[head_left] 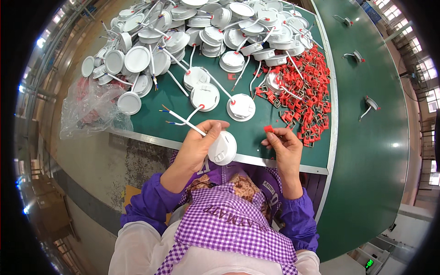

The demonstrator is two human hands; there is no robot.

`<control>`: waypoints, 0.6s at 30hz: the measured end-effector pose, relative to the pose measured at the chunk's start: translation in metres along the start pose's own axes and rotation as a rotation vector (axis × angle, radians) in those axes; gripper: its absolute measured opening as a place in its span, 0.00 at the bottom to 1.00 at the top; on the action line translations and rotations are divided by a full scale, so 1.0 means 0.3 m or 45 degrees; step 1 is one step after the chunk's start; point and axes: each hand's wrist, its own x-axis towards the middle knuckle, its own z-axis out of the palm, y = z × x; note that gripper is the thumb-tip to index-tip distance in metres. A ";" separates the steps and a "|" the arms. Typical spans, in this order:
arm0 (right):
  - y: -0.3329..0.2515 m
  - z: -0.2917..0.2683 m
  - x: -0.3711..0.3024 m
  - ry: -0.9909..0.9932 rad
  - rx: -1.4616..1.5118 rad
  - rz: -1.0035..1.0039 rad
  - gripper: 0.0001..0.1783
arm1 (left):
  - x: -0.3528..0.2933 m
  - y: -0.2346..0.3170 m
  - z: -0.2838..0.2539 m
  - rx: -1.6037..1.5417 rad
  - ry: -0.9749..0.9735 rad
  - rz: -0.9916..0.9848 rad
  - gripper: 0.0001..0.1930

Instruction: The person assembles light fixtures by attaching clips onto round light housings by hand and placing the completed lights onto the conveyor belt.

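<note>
My left hand (pixel 198 145) is closed on a round white downlight (pixel 223 149) near the front edge of the table. Its white cable runs up and left past my thumb, with bare wire ends at the tip. In my right hand (pixel 285 147) a small red clip (pixel 269 129) is pinched between thumb and fingers, apart from the downlight. Just beyond my hands lie more white downlights, one (pixel 241 107) flat on the green table and another (pixel 205 97) to its left. A heap of red clips with metal wire springs (pixel 308 98) spreads beyond my right hand.
A large pile of white downlights (pixel 220 36) with cables covers the far part of the table. At the left edge lies a crumpled clear plastic bag (pixel 91 107). To the right runs a green conveyor belt (pixel 362 151), carrying several spaced downlights (pixel 372 104). Metal edging (pixel 326 78) borders the table.
</note>
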 end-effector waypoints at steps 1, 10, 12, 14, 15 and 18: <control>-0.009 0.002 0.001 -0.001 0.020 0.014 0.07 | -0.005 0.001 0.023 -0.233 -0.001 -0.059 0.15; -0.051 0.007 -0.031 0.087 -0.216 -0.015 0.06 | 0.003 -0.005 0.131 -0.289 -0.109 -0.096 0.21; -0.065 0.021 -0.038 0.157 -0.397 -0.069 0.07 | 0.013 -0.012 0.146 -0.235 -0.094 -0.080 0.18; -0.084 0.039 -0.029 0.113 -0.866 -0.529 0.09 | 0.013 -0.016 0.164 0.020 -0.071 0.069 0.18; -0.099 0.049 -0.034 0.112 -0.865 -0.527 0.09 | 0.015 -0.017 0.173 0.148 -0.058 0.144 0.18; -0.127 0.076 -0.051 0.029 -0.996 -0.600 0.12 | 0.027 -0.026 0.186 0.345 0.050 0.318 0.18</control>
